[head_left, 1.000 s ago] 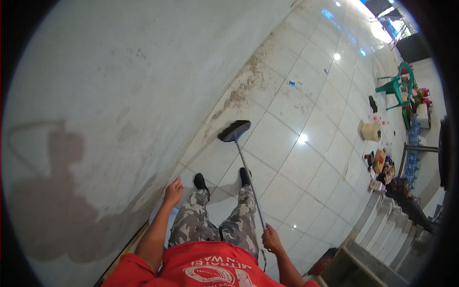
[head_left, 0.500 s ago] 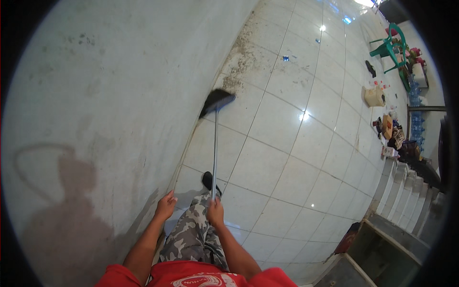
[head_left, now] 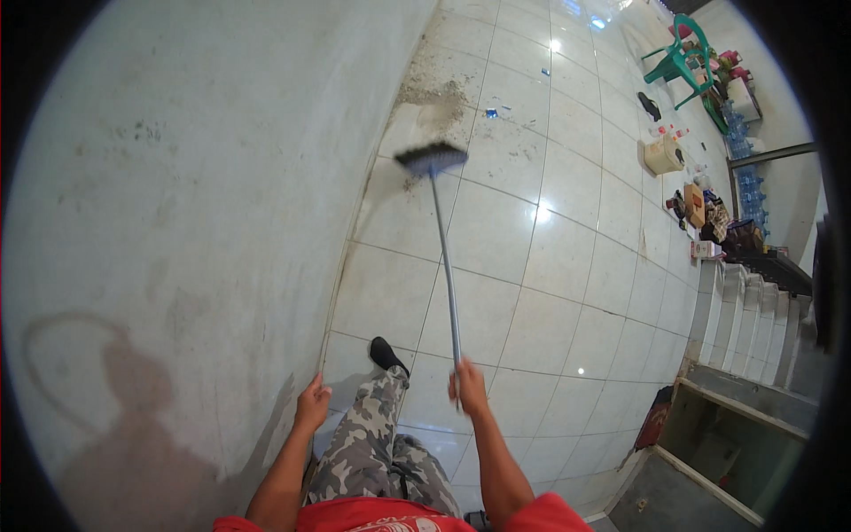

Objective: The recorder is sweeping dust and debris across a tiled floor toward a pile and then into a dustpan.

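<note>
My right hand is closed round the top part of a broom's grey handle. The broom head, blue-grey with dark bristles, is at the floor ahead of me, a little out from the wall. Just beyond it, sandy dirt lies on the white tiles along the wall's foot. Close beside the wall, my left hand holds nothing, its fingers loosely apart. A small blue wrapper lies to the right of the dirt.
A pale wall runs along my left. On the right are a green plastic chair, a cream bucket, boxes, water bottles and steps. An opening with a raised edge lies at the lower right.
The broom head has swung away from the wall, forward and to the right. My right hand has moved right with the handle. My left hand is still empty beside the wall.
</note>
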Action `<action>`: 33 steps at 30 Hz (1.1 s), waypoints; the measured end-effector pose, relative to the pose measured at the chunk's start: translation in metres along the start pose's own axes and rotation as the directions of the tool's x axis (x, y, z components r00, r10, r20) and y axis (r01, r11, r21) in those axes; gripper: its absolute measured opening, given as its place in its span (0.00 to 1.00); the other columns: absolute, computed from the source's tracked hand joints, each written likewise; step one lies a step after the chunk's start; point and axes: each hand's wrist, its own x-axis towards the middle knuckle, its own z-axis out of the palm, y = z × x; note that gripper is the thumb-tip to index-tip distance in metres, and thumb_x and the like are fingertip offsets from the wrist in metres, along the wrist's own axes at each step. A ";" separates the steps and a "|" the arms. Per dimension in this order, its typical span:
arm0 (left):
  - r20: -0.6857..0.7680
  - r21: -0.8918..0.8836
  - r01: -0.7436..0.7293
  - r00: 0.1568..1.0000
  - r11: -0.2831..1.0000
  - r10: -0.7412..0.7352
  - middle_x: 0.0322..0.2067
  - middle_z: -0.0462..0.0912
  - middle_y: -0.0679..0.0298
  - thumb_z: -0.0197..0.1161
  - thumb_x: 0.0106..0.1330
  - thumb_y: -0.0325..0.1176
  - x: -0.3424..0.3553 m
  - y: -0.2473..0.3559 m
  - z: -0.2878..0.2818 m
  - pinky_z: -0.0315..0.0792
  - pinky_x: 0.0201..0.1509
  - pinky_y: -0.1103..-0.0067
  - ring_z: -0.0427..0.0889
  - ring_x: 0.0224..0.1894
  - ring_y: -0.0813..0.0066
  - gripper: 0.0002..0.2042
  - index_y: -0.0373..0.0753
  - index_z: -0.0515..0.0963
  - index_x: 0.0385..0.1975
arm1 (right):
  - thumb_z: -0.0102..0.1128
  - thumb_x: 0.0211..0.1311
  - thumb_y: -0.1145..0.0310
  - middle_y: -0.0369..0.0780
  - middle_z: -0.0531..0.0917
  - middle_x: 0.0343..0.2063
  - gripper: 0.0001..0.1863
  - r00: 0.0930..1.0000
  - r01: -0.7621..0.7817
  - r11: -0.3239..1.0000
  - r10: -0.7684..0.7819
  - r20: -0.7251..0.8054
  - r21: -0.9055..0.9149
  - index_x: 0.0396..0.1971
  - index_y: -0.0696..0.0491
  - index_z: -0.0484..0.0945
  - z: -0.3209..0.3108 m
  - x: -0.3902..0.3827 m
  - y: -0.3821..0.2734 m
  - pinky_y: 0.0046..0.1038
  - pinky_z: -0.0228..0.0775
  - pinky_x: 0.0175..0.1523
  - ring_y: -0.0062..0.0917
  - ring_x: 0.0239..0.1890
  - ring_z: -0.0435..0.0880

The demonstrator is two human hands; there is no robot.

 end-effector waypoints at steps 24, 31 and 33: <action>-0.141 0.074 -0.149 0.977 0.986 0.158 0.41 0.79 0.56 0.54 0.62 0.34 -0.003 0.103 -0.025 0.70 0.43 0.82 0.77 0.36 0.78 0.26 0.35 0.59 0.60 | 0.39 0.66 0.62 0.34 0.67 0.11 0.17 0.977 0.135 0.969 -0.165 -0.138 -0.206 0.49 0.53 0.70 -0.045 0.058 -0.094 0.23 0.59 0.12 0.18 0.09 0.65; -0.100 0.051 0.000 0.995 0.999 0.006 0.59 0.64 0.52 0.53 0.61 0.27 -0.027 0.144 -0.025 0.66 0.51 0.85 0.75 0.48 0.76 0.28 0.34 0.53 0.62 | 0.44 0.65 0.64 0.29 0.66 0.11 0.19 0.962 0.120 0.856 -0.226 -0.156 -0.503 0.54 0.54 0.68 -0.132 -0.091 -0.026 0.20 0.56 0.12 0.12 0.10 0.63; -0.149 -0.002 -0.026 0.988 1.000 0.025 0.57 0.65 0.50 0.55 0.59 0.27 -0.025 0.172 -0.011 0.68 0.50 0.80 0.75 0.49 0.70 0.31 0.37 0.52 0.63 | 0.44 0.64 0.62 0.35 0.70 0.12 0.19 0.974 -0.149 0.871 0.047 -0.223 -0.469 0.52 0.55 0.70 -0.136 -0.085 -0.051 0.26 0.62 0.17 0.20 0.12 0.69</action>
